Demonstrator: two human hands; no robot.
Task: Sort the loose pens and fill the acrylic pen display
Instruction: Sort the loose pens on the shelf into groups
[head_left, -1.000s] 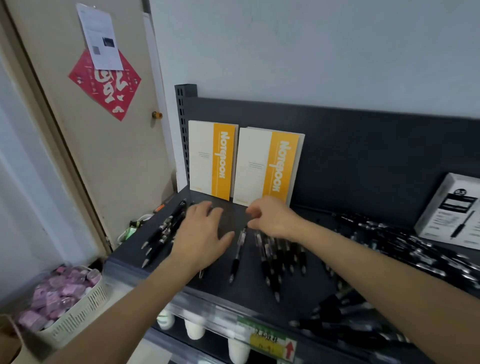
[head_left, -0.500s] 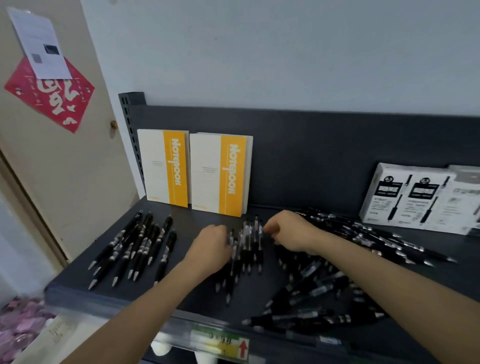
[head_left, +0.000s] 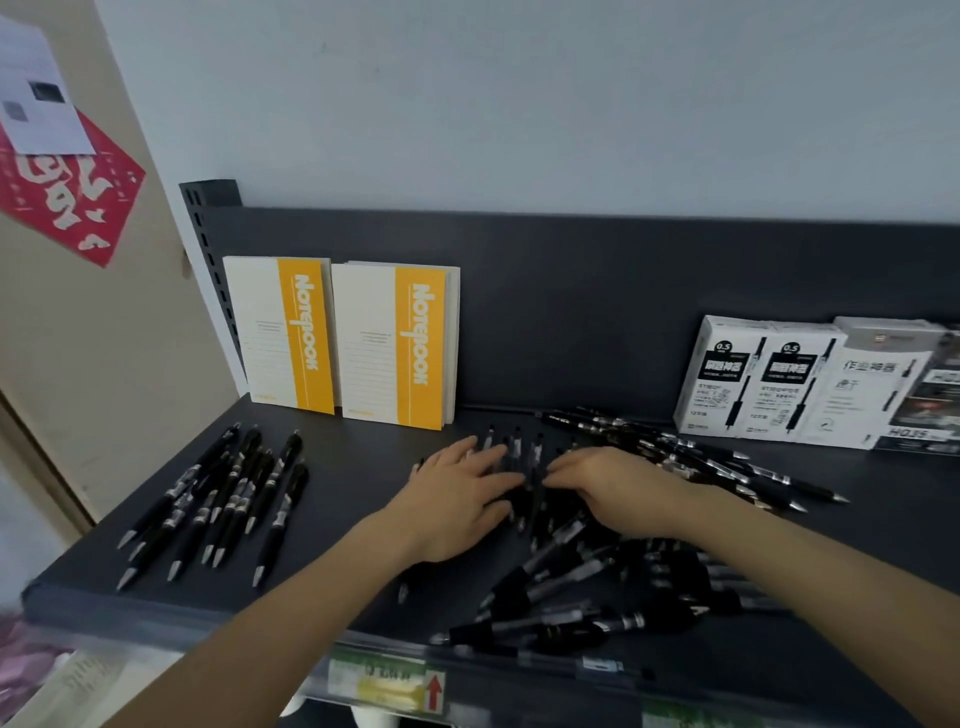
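Observation:
Black pens lie all over a dark grey shelf (head_left: 358, 467). A sorted group of pens (head_left: 223, 499) lies in a row at the left. A small bunch of pens (head_left: 524, 467) lies in the middle, between my hands. My left hand (head_left: 457, 499) rests flat on that bunch with fingers spread. My right hand (head_left: 608, 483) lies on the bunch from the right, fingers stretched toward the left hand. A loose pile of pens (head_left: 597, 587) spreads across the right and front of the shelf. No acrylic display is in view.
Two yellow-and-white notebooks (head_left: 343, 343) stand against the back panel at the left. White pen boxes (head_left: 779, 384) stand at the back right. A price tag strip (head_left: 395, 686) runs along the shelf's front edge. A door with a red paper is at the far left.
The view has shifted right and closer. My left hand has uncurled and now lies flat on the middle bunch; my right hand has stretched its fingers onto the bunch from the right.

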